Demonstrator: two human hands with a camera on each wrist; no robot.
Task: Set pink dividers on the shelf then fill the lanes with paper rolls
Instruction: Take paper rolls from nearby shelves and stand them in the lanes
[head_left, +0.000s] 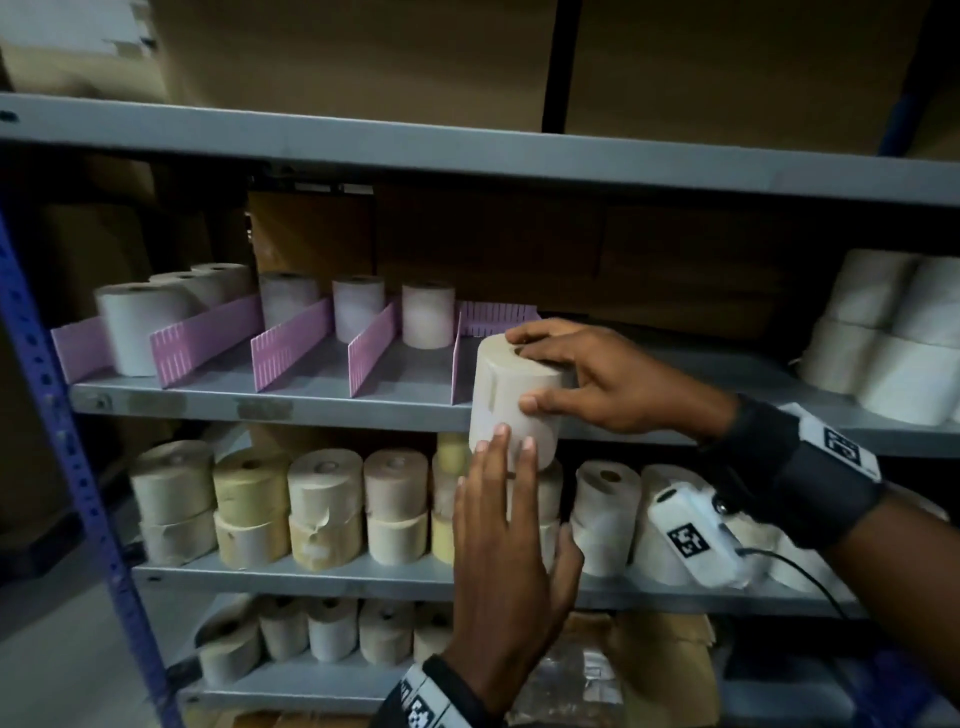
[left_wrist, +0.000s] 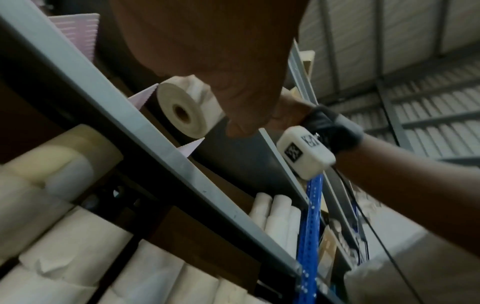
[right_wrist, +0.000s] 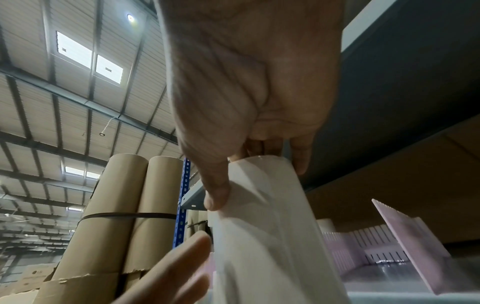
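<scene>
My right hand (head_left: 550, 369) grips a cream paper roll (head_left: 511, 400) upright, fingers over its top and thumb on its side. It hangs at the front edge of the grey middle shelf (head_left: 260, 402), just right of the rightmost pink divider (head_left: 457, 364). My left hand (head_left: 519, 493) touches the roll's lower side with straight fingers. Several pink dividers (head_left: 291, 343) stand on the shelf, with rolls (head_left: 428, 314) at the back of the lanes. The right wrist view shows the thumb on the roll (right_wrist: 265, 226); the left wrist view shows the roll's (left_wrist: 187, 109) underside.
Stacked paper rolls (head_left: 322, 504) fill the shelf below, and more rolls (head_left: 893, 332) are piled at the right of the middle shelf. A blue upright (head_left: 67, 441) bounds the rack on the left. Cardboard boxes (head_left: 519, 249) close off the back.
</scene>
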